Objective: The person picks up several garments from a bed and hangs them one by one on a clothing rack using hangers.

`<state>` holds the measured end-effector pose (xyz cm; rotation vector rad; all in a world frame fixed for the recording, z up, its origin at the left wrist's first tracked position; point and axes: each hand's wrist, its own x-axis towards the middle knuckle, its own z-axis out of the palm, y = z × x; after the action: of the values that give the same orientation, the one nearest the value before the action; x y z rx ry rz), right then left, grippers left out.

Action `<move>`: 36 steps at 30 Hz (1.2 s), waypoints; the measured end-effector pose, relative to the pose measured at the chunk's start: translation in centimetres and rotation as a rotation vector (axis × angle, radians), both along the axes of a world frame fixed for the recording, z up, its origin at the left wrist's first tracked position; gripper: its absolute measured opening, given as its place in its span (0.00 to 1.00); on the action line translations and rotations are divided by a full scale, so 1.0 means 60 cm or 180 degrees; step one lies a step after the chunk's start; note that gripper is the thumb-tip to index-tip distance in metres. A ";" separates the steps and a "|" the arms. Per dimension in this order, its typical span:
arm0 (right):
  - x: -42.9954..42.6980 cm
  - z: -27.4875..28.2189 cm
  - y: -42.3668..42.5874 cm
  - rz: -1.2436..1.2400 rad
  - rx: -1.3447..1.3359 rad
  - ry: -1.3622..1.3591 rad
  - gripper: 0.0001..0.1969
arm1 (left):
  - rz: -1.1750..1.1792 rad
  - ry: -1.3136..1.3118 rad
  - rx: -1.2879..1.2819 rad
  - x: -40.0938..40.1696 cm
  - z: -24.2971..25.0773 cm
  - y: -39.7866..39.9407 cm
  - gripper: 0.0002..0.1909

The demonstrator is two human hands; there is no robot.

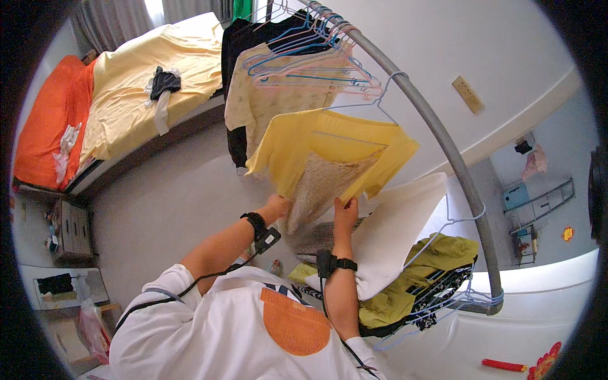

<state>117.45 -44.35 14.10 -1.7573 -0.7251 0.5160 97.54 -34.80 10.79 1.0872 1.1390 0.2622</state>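
Note:
A yellow garment [332,128] hangs on a blue wire hanger [380,102] from a curved grey metal rail [427,114]. At its lower edge, my left hand [277,207] and my right hand [346,209] each pinch the cloth, some distance apart. A beige textured cloth [318,185] shows between them, under the yellow cloth; whether it belongs to the same garment I cannot tell. Beside my right forearm hangs a white cloth [403,228] on another hanger. Both wrists wear black straps with small devices and cables.
Several empty hangers [308,71] and a patterned cream top [256,99] hang farther along the rail. Olive and black clothes [413,280] hang near its lower end. A bed with a yellow sheet [190,52] stands at upper left, a drawer cabinet [73,230] at left.

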 end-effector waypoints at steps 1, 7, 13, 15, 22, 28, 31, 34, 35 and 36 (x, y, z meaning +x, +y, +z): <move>-0.001 -0.010 0.001 0.0043 0.0097 0.0127 0.11 | 0.0447 0.0279 -0.0238 -0.008 -0.004 0.006 0.19; -0.005 -0.068 0.006 0.0256 0.0319 0.0283 0.08 | 0.0981 0.0492 0.0693 -0.016 -0.004 0.059 0.19; -0.016 -0.011 0.029 -0.0071 0.0333 -0.0026 0.07 | -0.0044 0.1270 0.2478 0.021 0.113 0.048 0.08; -0.006 0.026 0.046 -0.0368 0.0242 -0.0490 0.05 | -0.0352 0.0812 0.3023 0.030 0.189 0.031 0.07; 0.057 0.091 0.124 -0.1249 0.0841 -0.0551 0.12 | -0.2393 0.0944 0.6486 0.060 0.294 0.094 0.07; 0.099 0.070 0.158 -0.1177 0.0237 -0.1342 0.19 | -0.3528 0.2835 0.5648 0.088 0.262 0.103 0.11; 0.122 0.069 0.170 -0.1018 0.0140 -0.1338 0.18 | -0.2963 0.1721 0.7329 0.060 0.248 0.098 0.10; 0.104 0.102 0.181 -0.0808 -0.0532 -0.1198 0.17 | -0.3156 0.1953 0.7185 0.041 0.217 0.115 0.11; 0.091 0.117 0.185 -0.0699 -0.1008 -0.1142 0.17 | -0.3153 0.2013 0.7159 0.030 0.212 0.119 0.11; 0.099 0.106 0.177 -0.0756 -0.1006 -0.1136 0.17 | -0.3031 0.2302 0.7343 0.033 0.222 0.115 0.12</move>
<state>123.40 -33.76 20.44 -2.2326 -0.6921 0.1588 99.53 -27.92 24.12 3.7809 0.2070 0.3674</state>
